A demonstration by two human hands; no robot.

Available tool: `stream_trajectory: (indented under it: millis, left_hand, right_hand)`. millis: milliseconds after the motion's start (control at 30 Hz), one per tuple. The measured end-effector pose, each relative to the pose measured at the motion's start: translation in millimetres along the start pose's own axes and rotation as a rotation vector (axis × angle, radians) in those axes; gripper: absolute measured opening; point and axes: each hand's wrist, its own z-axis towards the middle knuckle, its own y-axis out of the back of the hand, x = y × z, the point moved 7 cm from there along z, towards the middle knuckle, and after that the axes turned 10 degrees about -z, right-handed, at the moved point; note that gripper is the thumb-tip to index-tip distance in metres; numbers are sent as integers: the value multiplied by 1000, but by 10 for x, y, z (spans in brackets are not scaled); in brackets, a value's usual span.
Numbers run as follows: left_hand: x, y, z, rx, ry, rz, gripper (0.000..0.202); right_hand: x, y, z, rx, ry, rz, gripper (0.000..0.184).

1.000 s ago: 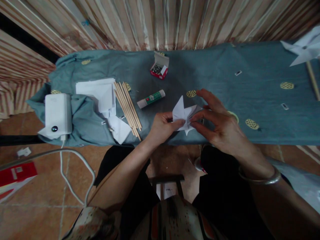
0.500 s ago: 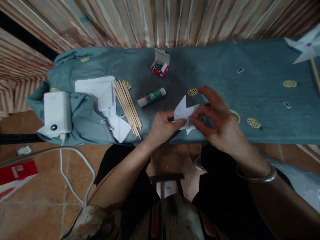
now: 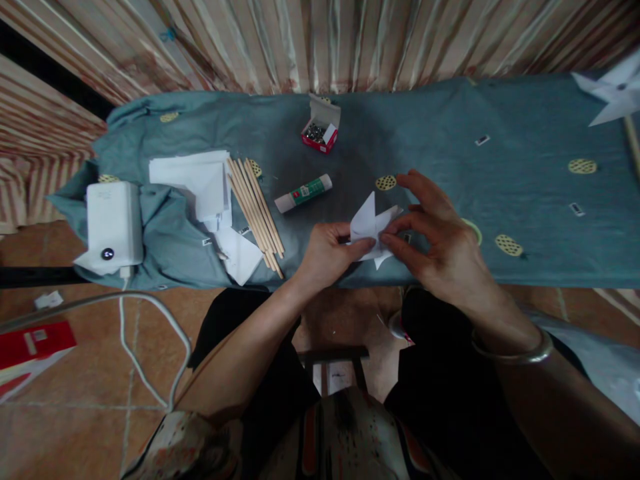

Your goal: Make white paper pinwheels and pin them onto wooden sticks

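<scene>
A white paper pinwheel [image 3: 366,215] with pointed blades is held just above the near edge of the cloth. My left hand [image 3: 327,255] grips it from the left, thumb on top near the centre. My right hand [image 3: 440,247] pinches at the pinwheel's middle with thumb and index finger, its other fingers raised and spread; whether a small pin is in that pinch cannot be made out. Beyond my hands lies a green and white glue stick [image 3: 303,193]. Farther back an open red box [image 3: 320,127] holds small metal pins.
Several wooden sticks [image 3: 256,212] lie left of my hands, beside white paper sheets [image 3: 190,175]. A white power bank [image 3: 114,223] with a cable sits at the left end of the blue-green cloth [image 3: 450,147]. Another paper pinwheel [image 3: 613,90] on a stick lies far right.
The pinwheel has tilted slightly and shifted a little to the right between my fingers. Both hands keep nearly the same place and grip.
</scene>
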Motion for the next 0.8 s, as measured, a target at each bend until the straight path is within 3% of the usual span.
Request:
stream_trajectory:
  millis: [800]
  left_hand:
    - [4,1,-1,-27,-19,19,12]
  right_hand:
    - [22,-44,-18,1,21,-36,12]
